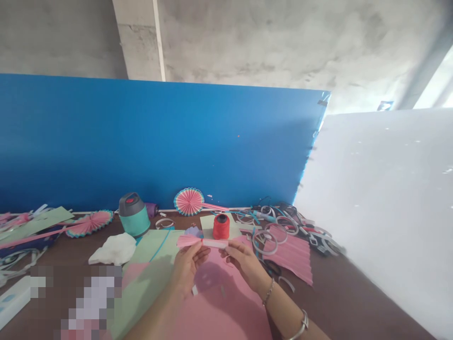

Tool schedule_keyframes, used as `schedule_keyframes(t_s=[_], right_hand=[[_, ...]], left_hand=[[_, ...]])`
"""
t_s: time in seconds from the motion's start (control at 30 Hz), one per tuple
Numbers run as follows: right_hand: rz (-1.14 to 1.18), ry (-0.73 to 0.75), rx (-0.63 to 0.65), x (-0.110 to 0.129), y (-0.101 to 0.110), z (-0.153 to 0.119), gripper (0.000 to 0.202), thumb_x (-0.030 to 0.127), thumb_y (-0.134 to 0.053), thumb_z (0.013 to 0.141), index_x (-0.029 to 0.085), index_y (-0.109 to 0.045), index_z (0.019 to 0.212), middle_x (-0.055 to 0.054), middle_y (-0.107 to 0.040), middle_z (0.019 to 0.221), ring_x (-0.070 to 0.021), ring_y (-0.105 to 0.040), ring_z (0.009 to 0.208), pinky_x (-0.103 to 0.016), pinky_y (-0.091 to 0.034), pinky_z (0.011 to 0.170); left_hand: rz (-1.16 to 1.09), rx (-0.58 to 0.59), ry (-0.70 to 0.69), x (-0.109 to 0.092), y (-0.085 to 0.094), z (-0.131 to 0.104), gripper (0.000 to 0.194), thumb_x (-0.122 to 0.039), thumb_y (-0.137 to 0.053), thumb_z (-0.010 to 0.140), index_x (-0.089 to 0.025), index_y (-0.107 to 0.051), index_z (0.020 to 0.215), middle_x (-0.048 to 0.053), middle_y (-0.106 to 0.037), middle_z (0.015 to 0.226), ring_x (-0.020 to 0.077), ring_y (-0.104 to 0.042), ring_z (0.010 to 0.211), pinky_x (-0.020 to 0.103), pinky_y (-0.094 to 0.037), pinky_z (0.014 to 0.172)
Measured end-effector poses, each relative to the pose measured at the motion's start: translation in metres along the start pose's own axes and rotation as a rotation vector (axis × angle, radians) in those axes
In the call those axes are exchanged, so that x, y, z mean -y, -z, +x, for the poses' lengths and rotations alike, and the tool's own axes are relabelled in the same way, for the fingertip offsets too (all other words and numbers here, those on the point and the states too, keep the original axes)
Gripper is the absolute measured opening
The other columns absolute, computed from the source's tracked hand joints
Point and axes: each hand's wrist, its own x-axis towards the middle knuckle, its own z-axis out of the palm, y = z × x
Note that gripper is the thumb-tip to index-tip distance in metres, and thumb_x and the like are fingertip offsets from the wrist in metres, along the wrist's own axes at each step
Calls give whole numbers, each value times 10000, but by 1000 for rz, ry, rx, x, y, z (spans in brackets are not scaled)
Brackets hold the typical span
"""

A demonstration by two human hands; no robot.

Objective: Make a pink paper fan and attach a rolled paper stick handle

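A narrow folded pink paper strip (pixel 214 243) is held level between both hands, its left end fanned a little wider. My left hand (pixel 189 264) pinches it near that wider end, beside a small red spot. The fingers of my right hand (pixel 244 262) close on the right end. Just behind the strip stands a spool of red thread (pixel 221 227). Below the hands lie a large pink sheet (pixel 219 311) and a green sheet (pixel 141 283).
A pleated round fan (pixel 189 201) leans on the blue partition (pixel 159 141); another fan (pixel 94 223) lies left. Also here are a teal container (pixel 135 219), white tissue (pixel 115 250), ribbon loops (pixel 265 242), pleated pink paper (pixel 292 257) and a white box-like object (pixel 17 297).
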Motion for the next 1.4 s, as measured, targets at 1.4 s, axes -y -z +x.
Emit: schedule_keyframes(t_s=[1.4], right_hand=[[-634, 359, -147, -8, -9, 1, 259, 424, -558, 772, 213, -521, 626, 11, -507, 596, -144, -457, 566, -263, -358, 547]], left_hand=[[246, 261, -116, 21, -7, -18, 298, -353, -755, 646, -113, -740, 822, 115, -741, 842, 230, -676, 806, 348, -519, 802]])
